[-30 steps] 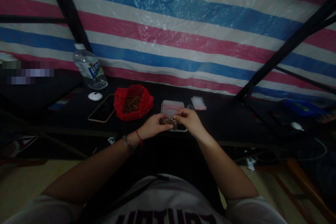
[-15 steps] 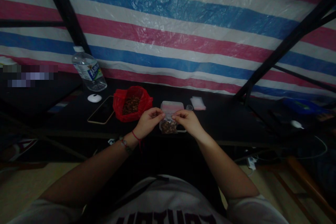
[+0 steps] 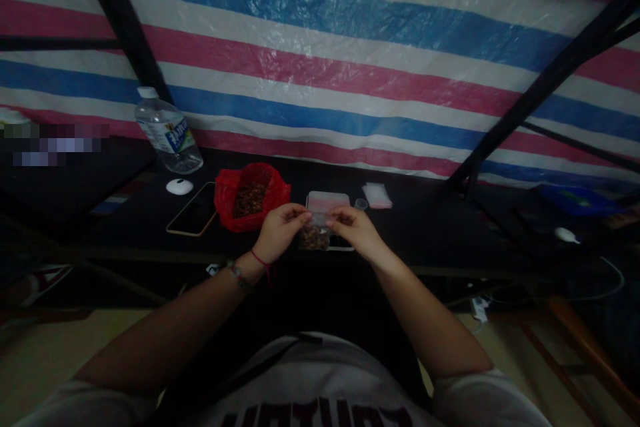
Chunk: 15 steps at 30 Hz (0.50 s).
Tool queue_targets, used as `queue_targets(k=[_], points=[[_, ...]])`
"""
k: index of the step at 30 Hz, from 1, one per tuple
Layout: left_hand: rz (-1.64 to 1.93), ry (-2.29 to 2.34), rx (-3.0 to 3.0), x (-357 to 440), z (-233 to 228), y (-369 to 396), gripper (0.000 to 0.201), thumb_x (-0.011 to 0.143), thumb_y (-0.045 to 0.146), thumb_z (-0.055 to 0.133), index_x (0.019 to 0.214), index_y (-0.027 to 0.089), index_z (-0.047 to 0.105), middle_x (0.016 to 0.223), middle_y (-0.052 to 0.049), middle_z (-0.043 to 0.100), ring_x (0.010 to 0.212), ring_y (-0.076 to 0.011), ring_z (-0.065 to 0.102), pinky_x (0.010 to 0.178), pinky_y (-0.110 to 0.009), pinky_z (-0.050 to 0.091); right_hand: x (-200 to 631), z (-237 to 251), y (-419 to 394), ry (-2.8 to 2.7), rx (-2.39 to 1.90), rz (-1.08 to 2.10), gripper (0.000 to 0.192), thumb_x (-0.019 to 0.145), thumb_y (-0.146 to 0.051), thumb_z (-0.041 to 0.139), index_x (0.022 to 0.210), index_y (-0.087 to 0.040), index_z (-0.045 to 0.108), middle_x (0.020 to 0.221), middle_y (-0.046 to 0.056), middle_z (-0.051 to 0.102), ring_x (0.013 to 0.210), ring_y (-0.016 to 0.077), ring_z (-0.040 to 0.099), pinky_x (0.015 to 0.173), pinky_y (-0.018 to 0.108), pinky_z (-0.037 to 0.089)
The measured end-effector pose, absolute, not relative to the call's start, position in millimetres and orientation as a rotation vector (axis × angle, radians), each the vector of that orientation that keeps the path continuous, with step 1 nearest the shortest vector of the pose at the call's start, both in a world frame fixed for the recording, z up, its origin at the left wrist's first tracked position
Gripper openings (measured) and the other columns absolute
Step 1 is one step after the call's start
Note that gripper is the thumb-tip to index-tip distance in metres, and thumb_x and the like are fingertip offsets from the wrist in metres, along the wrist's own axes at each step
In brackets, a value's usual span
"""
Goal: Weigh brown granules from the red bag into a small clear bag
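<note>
A small clear plastic bag with brown pieces in its lower part hangs between my hands. My left hand pinches its top edge on the left, and my right hand pinches the same edge on the right. Behind and partly under the bag is a small white scale with a pale flat top; its front is mostly covered. To the left of my left hand, a red plastic bag stands open, holding a heap of similar brown pieces.
A stack of clear small bags and a little clear cup lie right of the scale. A phone, a white mouse and a large plastic bottle are at the left. Striped sheeting hangs behind the black table.
The small bag has shifted slightly left and up at its bottom. Both hands keep their pinch on its top edge and have barely moved.
</note>
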<state>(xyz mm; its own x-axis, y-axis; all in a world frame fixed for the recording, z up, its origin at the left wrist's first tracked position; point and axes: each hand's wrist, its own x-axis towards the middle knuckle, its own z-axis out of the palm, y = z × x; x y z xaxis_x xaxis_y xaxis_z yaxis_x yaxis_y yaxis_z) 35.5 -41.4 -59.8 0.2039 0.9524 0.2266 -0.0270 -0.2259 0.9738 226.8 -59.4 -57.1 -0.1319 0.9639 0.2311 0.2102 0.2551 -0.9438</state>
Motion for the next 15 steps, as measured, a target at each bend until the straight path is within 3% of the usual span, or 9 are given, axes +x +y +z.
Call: queue_targets(k=[4, 15], points=[[1.200, 0.879, 1.450, 37.6, -57.7, -45.4, 0.024, 0.069, 0.036, 0.070, 0.080, 0.015, 0.064, 0.069, -0.001, 0.066, 0.064, -0.0138, 0.062, 0.063, -0.025, 0.051, 225.5, -53.9, -61.3, -1.490, -1.129, 0.940, 0.019, 0.071, -0.036, 0.069, 0.071, -0.017, 0.066, 0.063, -0.001, 0.061, 0.056, 0.0105, 0.052, 0.056, 0.023, 0.040], [1.236, 1.000, 1.491, 36.3, -59.0, -44.0, 0.025, 0.067, 0.037, 0.071, 0.074, 0.014, 0.067, 0.069, -0.003, 0.068, 0.063, -0.0135, 0.061, 0.060, -0.023, 0.048, 222.8, -45.4, -66.2, -1.442, -1.143, 0.821, 0.019, 0.069, -0.035, 0.070, 0.069, -0.018, 0.065, 0.066, 0.001, 0.064, 0.059, 0.0130, 0.057, 0.059, 0.025, 0.046]])
